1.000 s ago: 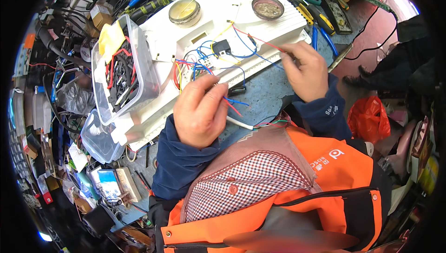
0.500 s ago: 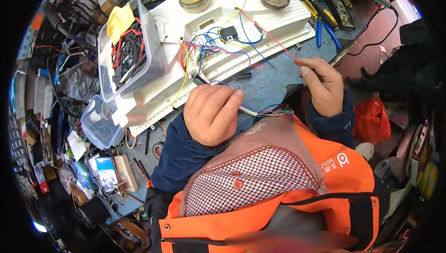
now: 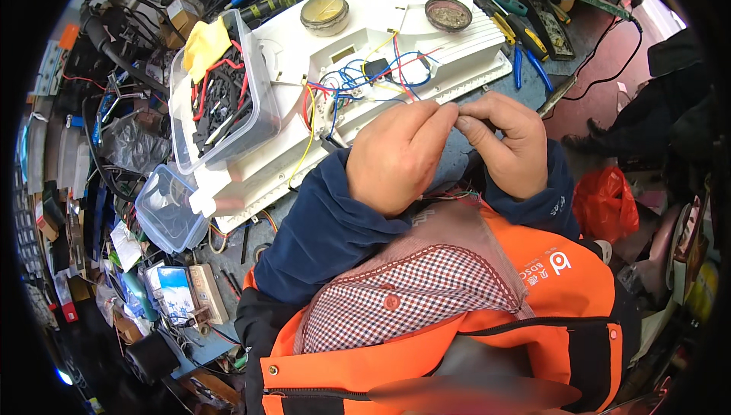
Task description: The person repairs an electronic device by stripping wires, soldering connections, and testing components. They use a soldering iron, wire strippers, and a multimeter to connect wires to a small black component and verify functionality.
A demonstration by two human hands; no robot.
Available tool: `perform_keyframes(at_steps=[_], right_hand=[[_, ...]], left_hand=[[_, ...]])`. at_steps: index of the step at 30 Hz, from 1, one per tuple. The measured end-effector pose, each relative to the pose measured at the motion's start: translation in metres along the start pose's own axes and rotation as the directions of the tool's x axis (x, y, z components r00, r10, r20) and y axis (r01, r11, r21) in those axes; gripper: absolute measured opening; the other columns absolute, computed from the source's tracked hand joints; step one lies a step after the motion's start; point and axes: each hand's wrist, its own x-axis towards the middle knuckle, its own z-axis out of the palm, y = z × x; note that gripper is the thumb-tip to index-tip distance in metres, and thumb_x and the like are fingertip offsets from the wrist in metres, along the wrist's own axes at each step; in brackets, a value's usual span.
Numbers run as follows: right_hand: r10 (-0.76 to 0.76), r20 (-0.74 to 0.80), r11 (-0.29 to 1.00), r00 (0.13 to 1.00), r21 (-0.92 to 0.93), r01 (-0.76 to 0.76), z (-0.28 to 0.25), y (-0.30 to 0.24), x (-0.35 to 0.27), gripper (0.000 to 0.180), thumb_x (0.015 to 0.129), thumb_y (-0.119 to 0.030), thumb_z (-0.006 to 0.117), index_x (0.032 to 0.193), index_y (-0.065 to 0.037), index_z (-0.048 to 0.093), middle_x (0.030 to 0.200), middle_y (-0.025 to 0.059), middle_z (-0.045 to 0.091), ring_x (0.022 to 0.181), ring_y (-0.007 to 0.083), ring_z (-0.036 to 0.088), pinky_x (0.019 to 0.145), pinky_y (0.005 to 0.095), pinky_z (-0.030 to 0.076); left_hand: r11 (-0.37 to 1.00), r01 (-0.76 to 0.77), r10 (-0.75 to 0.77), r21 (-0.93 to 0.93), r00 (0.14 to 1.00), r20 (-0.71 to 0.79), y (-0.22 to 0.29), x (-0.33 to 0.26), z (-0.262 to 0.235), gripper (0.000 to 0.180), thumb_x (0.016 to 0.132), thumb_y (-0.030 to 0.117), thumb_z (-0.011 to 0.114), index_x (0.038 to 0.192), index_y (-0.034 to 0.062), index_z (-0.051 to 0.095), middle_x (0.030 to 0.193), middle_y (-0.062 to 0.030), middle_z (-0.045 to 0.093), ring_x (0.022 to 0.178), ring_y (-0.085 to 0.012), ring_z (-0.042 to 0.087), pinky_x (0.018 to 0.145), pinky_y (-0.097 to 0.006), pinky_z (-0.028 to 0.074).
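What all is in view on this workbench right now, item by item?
appliance panel: one, white, centre of bench
wires: a bundle, blue, red and yellow, on the panel
round tins: two, brownish, on the panel's far end
large tub: one, clear, holding black and red parts, left of the panel
small tub: one, clear with blue rim, near left
pliers: one pair, blue handles, far right
bag: one, red, right
left hand: fingertips meeting the right hand's
right hand: pinching something too small to tell

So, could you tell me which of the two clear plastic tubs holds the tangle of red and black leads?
The larger clear tub, resting on the white appliance panel with a yellow cloth at its far end. The smaller blue-rimmed tub nearer the person looks nearly empty.
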Motion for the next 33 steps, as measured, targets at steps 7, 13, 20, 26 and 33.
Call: perform_keyframes(at_steps=[7,13,20,26,33], right_hand=[[0.434,0.190,0.745,0.881,0.474,-0.469,0.010,0.023,-0.010,0.018,0.104,-0.011,0.067,0.092,0.002,0.071,0.077,0.0041,0.065,0.059,0.0134,0.055,0.057,0.0269,0.043],[0.451,-0.267,0.724,0.852,0.668,-0.174,-0.002,0.057,-0.008,0.024,0.108,-0.019,0.063,0.089,-0.003,0.063,0.074,0.0025,0.061,0.058,0.0093,0.051,0.054,0.0254,0.036],[-0.270,-0.042,0.961,0.962,-0.066,0.267,0.006,0.030,-0.006,0.044,0.084,0.004,0.087,0.126,0.001,0.073,0.104,0.0128,0.074,0.087,0.0246,0.071,0.078,0.0332,0.058],[-0.228,-0.043,0.971,0.973,-0.079,0.224,0.018,0.031,0.002,0.016,0.092,0.003,0.080,0.106,0.002,0.073,0.092,0.0139,0.072,0.080,0.0258,0.071,0.072,0.0336,0.056],[0.028,-0.083,0.997,0.996,0.080,-0.022,0.027,0.037,-0.004,0.008,0.105,-0.003,0.067,0.098,0.001,0.066,0.078,0.0073,0.061,0.066,0.0159,0.059,0.062,0.0294,0.046]], left_hand=[[0.997,0.066,-0.068,-0.033,0.996,-0.062,-0.001,-0.015,0.012,0.032,0.084,-0.007,0.079,0.115,0.0016,0.075,0.100,-0.0153,0.075,0.084,-0.0325,0.074,0.072,-0.040,0.059],[0.987,0.150,-0.155,-0.058,0.983,-0.101,-0.010,-0.018,0.011,0.024,0.089,-0.007,0.077,0.111,0.0003,0.075,0.097,-0.0160,0.074,0.084,-0.0320,0.074,0.074,-0.038,0.059],[0.942,0.206,-0.221,-0.266,0.975,-0.026,-0.001,-0.011,0.007,0.018,0.094,-0.007,0.075,0.112,-0.0030,0.074,0.096,-0.0168,0.073,0.083,-0.0310,0.074,0.074,-0.035,0.058],[0.952,0.194,-0.209,-0.235,0.977,-0.041,-0.008,-0.015,0.009,0.023,0.091,-0.007,0.078,0.113,-0.0020,0.074,0.098,-0.0174,0.074,0.086,-0.0320,0.075,0.075,-0.037,0.059],[0.992,0.118,-0.120,-0.041,0.991,-0.056,-0.012,-0.018,0.003,0.038,0.084,-0.009,0.078,0.121,-0.0011,0.074,0.110,-0.0193,0.073,0.092,-0.0361,0.074,0.078,-0.041,0.061]])
